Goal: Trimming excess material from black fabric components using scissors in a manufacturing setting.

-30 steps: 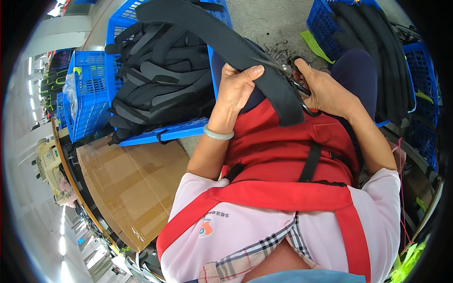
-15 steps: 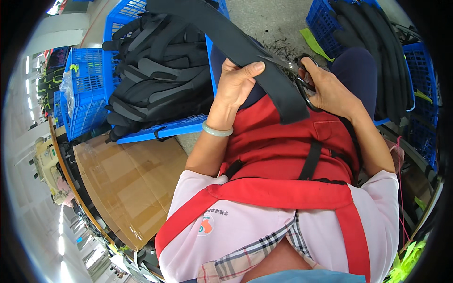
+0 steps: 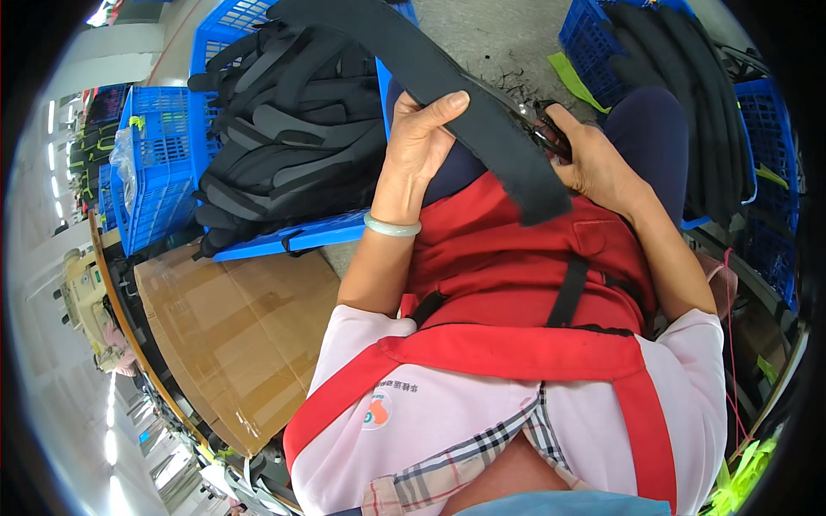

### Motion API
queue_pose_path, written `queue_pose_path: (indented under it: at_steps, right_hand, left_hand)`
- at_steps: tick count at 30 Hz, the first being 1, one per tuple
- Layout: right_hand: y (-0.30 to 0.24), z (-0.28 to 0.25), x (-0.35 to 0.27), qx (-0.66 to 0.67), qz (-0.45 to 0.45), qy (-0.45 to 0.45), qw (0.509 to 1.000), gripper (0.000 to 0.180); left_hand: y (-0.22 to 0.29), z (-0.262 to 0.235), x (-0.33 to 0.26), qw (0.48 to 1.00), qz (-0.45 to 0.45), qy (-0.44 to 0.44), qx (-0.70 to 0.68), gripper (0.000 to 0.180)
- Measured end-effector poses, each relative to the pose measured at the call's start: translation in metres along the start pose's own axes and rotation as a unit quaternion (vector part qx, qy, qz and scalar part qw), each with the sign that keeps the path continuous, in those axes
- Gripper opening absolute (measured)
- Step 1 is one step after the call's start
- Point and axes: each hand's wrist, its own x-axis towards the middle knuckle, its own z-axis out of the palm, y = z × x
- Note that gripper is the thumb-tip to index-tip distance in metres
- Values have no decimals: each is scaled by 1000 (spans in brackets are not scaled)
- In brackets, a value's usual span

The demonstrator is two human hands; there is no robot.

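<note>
My left hand (image 3: 423, 129) pinches a long black padded strap (image 3: 482, 120) between thumb and fingers. The strap runs from the top of the view down to a cut-looking end over my lap. In my right hand (image 3: 598, 159) is a pair of scissors (image 3: 551, 138) with dark handles, held at the strap's right edge. Most of the blades are hidden beside and behind the strap, so I cannot tell whether they touch it.
A blue crate (image 3: 297, 239) heaped with black padded straps (image 3: 318, 129) stands on the left, above a flattened cardboard box (image 3: 249, 335). More long black pieces (image 3: 688, 95) lie over a blue crate (image 3: 585, 43) at right. Dark scraps (image 3: 512, 86) litter the floor.
My left hand has shifted slightly left and up along the strap. The strap's lower end has moved a little right, and the scissors have turned, showing less of their handles.
</note>
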Motion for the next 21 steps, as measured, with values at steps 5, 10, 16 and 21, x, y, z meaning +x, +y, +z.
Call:
queue_pose_path:
  at_steps: [5, 10, 16, 21]
  right_hand:
    - [8, -5, -3, -5, -25, -12, 1000, 52]
    - [4, -3, 1, -39, -36, -15, 998, 49]
    - [-1, -7, -2, -14, -7, -42, 999, 54]
    - [9, 0, -6, -43, -56, 10, 997, 52]
  left_hand:
    - [-3, -1, -3, 1000, 4, -3, -17, 16]
    - [-11, -1, -1, 1000, 8, -10, 20, 17]
    - [-9, -4, -2, 1000, 13, -17, -6, 20]
    - [-10, -1, -3, 1000, 7, -8, 22, 21]
